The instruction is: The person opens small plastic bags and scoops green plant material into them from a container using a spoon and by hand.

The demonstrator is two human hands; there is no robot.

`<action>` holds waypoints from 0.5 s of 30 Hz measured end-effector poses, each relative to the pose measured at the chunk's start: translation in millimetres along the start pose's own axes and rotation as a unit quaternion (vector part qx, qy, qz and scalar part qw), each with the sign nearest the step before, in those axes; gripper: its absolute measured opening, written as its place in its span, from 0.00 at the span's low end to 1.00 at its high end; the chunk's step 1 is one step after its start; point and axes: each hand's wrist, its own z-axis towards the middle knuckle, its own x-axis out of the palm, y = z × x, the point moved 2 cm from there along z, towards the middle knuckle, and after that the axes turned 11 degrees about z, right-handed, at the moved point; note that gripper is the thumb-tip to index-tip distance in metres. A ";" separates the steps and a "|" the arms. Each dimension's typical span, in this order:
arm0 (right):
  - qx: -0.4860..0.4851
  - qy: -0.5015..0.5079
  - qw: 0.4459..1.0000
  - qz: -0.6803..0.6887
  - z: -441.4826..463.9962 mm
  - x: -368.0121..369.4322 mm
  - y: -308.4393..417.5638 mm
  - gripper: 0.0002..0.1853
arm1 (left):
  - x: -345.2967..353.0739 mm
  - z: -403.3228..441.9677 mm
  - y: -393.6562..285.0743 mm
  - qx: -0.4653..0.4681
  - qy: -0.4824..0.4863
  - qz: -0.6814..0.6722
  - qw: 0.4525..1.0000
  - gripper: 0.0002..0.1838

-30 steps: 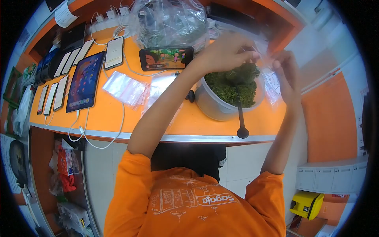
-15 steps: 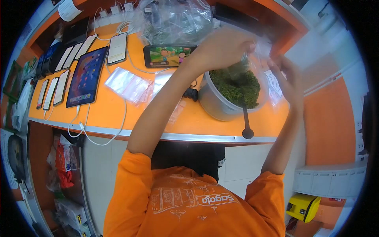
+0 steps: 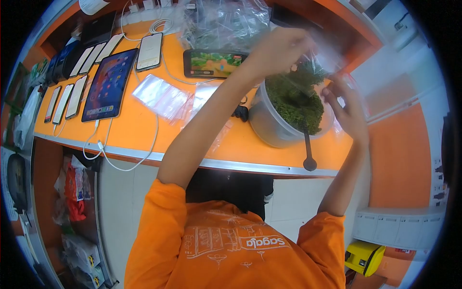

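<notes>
A clear plastic bag (image 3: 332, 57) with green, crumbly plant matter in its lower part hangs over a round translucent tub (image 3: 270, 126). My left hand (image 3: 288, 48) pinches the bag near its top. On the other side, my right hand (image 3: 347, 107) has its fingers curled at the bag's edge; glare and blur hide part of the contact. Loose chopped green herb (image 3: 298, 103) fills the tub. A dark long-handled spoon (image 3: 308, 149) stands in it, its handle leaning over the near rim.
Small clear zip bags (image 3: 161, 96) lie left of the tub, near a phone playing a video (image 3: 211, 64). Further left are a tablet (image 3: 109, 84), several charging phones (image 3: 150, 52) and white cables. A large bag of filled packets (image 3: 224, 24) stands behind. The desk's metal edge (image 3: 231, 166) runs in front.
The green matter in the plastic bag shows higher above the tub. My left hand has shifted slightly up, my right hand slightly down. The whole view has shifted a little.
</notes>
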 end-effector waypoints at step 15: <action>0.027 -0.196 0.968 0.152 7.6 5.5 -0.6 0.09 | 19.8 -12.0 2.7 -0.079 0.005 -0.131 0.988 0.18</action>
